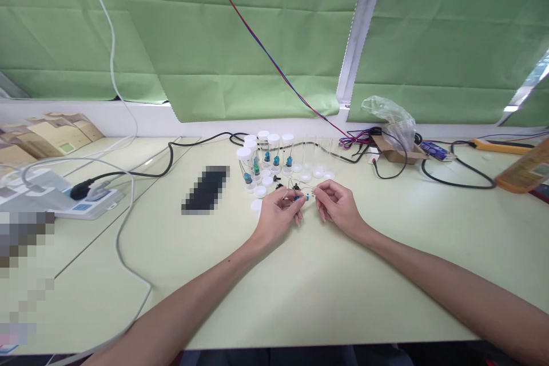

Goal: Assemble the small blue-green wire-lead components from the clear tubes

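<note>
Near the middle of the table, my left hand point(277, 216) is closed, thumb and fingers pinching a small blue part point(302, 198) with thin wire-like leads. Close on its right is my right hand point(339, 210), its thumb and index finger pressed together at the tip of that part; what they grip is too small to make out. Just behind the fingers lie small black pieces point(278, 179). Several clear vials with white caps point(287, 154) stand beyond, with blue or green parts inside. Loose white caps point(259, 192) lie beside my left hand.
Clear uncapped tubes point(308, 154) stand behind my right hand. A blurred dark rectangle point(206, 190) lies to the left, near a white power strip point(92, 201) with cables. At right are a cardboard box point(401, 153) with a plastic bag, black cables and an orange bottle point(525, 168).
</note>
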Available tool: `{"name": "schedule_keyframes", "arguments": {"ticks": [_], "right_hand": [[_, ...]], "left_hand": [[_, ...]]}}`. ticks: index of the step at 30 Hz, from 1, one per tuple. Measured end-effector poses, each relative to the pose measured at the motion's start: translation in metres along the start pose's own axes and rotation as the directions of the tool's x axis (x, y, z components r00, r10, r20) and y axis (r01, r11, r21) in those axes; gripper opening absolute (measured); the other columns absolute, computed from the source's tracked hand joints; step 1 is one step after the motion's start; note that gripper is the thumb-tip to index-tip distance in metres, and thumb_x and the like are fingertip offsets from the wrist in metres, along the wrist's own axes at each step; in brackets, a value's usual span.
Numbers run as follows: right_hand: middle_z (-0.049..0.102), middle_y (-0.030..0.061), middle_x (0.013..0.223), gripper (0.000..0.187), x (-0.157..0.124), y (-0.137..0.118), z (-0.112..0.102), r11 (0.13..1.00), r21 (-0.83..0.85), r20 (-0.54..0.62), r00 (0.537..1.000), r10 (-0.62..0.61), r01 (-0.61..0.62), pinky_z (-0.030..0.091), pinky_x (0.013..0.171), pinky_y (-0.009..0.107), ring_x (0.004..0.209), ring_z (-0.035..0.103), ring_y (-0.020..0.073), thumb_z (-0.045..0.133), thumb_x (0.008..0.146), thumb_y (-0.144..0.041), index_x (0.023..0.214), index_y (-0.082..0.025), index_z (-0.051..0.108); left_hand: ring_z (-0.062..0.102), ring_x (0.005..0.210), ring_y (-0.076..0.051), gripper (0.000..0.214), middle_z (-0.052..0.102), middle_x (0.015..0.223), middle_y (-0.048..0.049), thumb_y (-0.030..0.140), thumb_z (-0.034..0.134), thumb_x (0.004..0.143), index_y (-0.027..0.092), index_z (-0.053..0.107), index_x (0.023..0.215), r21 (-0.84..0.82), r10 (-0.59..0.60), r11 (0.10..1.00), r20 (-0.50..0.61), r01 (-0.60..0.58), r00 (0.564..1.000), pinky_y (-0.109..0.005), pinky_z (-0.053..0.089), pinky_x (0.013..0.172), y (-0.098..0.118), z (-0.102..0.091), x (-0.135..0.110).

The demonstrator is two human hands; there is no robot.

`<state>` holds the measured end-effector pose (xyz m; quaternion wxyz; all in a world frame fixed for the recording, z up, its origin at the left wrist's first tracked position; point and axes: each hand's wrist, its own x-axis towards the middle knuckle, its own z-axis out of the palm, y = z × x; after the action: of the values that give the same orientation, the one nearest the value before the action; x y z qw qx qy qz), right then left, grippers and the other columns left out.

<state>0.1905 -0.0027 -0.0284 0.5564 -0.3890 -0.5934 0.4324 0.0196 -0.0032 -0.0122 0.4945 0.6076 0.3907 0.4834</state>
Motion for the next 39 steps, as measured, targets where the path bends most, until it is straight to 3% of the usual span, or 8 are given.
{"name": "schedule_keyframes", "arguments": {"ticks": [6,11,14,25,39], "right_hand": [[0.061,-0.0001,0.083,0.022,-0.001,0.001,-0.004,0.971,-0.19,-0.049,0.986,-0.159,0.147,0.046,0.046,0.023,0.047,0.056,0.0079,0.065,0.087,-0.035,0.102,-0.021,0.059],[0.066,0.0042,0.091,0.016,0.0,0.001,-0.008,0.843,-0.416,0.023,0.93,-0.366,0.342,0.05,0.057,0.026,0.062,0.06,0.0124,0.059,0.091,-0.027,0.105,-0.021,0.062],[0.068,0.0047,0.09,0.015,0.001,0.002,-0.01,0.786,-0.452,0.057,0.893,-0.447,0.422,0.052,0.062,0.027,0.067,0.061,0.0139,0.056,0.092,-0.025,0.105,-0.021,0.064],[0.072,0.0067,0.09,0.016,0.002,0.0,-0.01,0.821,-0.444,0.004,0.917,-0.399,0.359,0.056,0.068,0.033,0.073,0.065,0.0187,0.06,0.09,-0.032,0.094,-0.022,0.071],[0.068,0.0032,0.074,0.02,0.001,0.0,-0.011,0.82,-0.476,0.02,0.936,-0.352,0.318,0.049,0.06,0.028,0.061,0.06,0.016,0.059,0.091,-0.036,0.082,-0.021,0.07]], "left_hand": [[0.057,0.045,-0.013,0.024,0.06,0.057,0.0004,0.036,0.072,0.076,0.014,0.066,0.082,-0.09,-0.038,0.995,0.006,0.039,0.999,-0.027,0.048,0.047,-0.003,0.0,0.002],[0.058,0.048,-0.013,0.025,0.062,0.062,-0.0007,0.037,0.074,0.074,0.013,0.066,0.079,-0.141,-0.061,0.988,0.009,0.062,0.998,-0.026,0.048,0.047,0.0,-0.001,0.002],[0.058,0.048,-0.013,0.027,0.062,0.064,-0.001,0.038,0.074,0.074,0.013,0.066,0.08,-0.149,-0.055,0.987,0.016,0.057,0.998,-0.026,0.048,0.046,0.0,-0.001,0.002],[0.057,0.047,-0.013,0.028,0.061,0.058,0.0,0.039,0.071,0.078,0.014,0.066,0.088,-0.093,-0.03,0.995,0.034,0.033,0.999,-0.027,0.049,0.047,-0.007,-0.002,0.002],[0.057,0.045,-0.012,0.024,0.06,0.059,0.0006,0.037,0.072,0.077,0.015,0.068,0.084,0.007,0.009,1.0,-0.026,-0.009,1.0,-0.025,0.046,0.045,0.004,0.0,-0.002]]}}
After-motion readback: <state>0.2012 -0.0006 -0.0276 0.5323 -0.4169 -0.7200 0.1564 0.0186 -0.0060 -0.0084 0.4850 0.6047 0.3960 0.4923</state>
